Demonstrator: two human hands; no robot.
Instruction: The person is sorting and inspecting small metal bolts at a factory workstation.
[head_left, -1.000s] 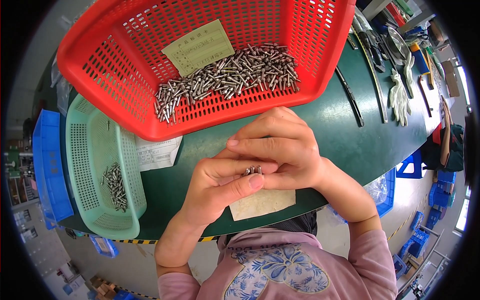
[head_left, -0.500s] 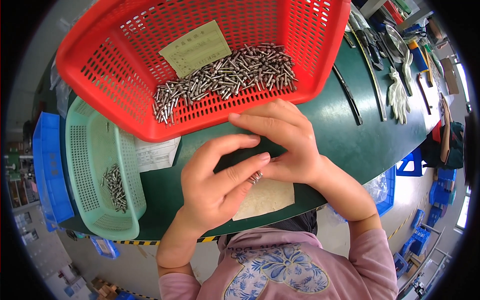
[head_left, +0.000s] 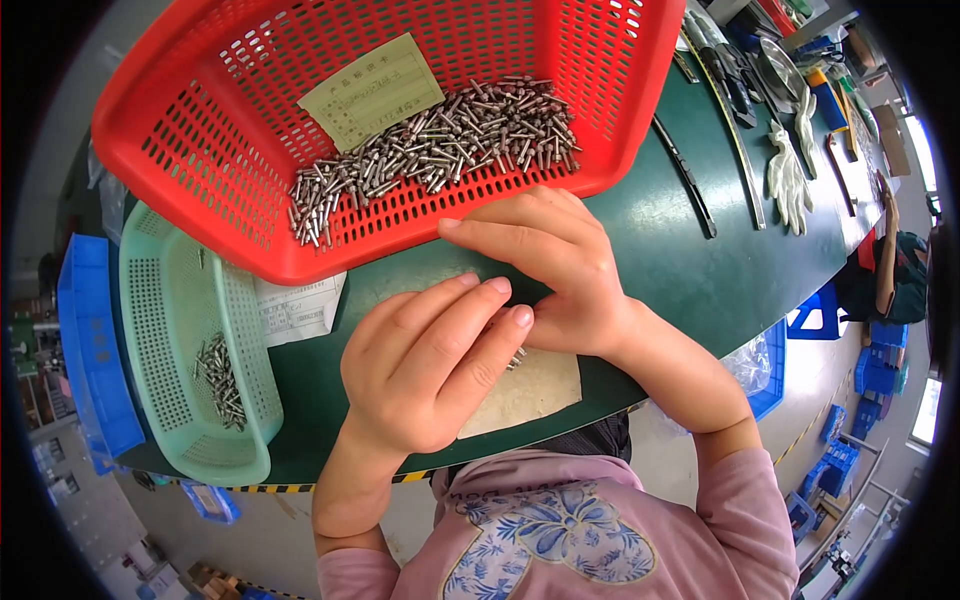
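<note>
My left hand is closed, with its thumb and fingertips brought together. Small silver metal pins peek out beneath its thumb; the rest of them is hidden. Close against those fingertips is my right hand, its fingers stretched to the left and apart from its thumb, whose tip is hidden behind the left fingers. Just beyond both hands, a red perforated basket is tilted toward me. A heap of pins and a yellow-green paper card lie in it.
On the left stands a pale green basket with a smaller pile of pins, beside a blue bin. A beige sheet and a white paper lie on the green table. White gloves and tools are at right.
My left fingers have closed down toward the thumb, covering more of the pins. Both hands sit slightly further left in view, as do the baskets and table.
</note>
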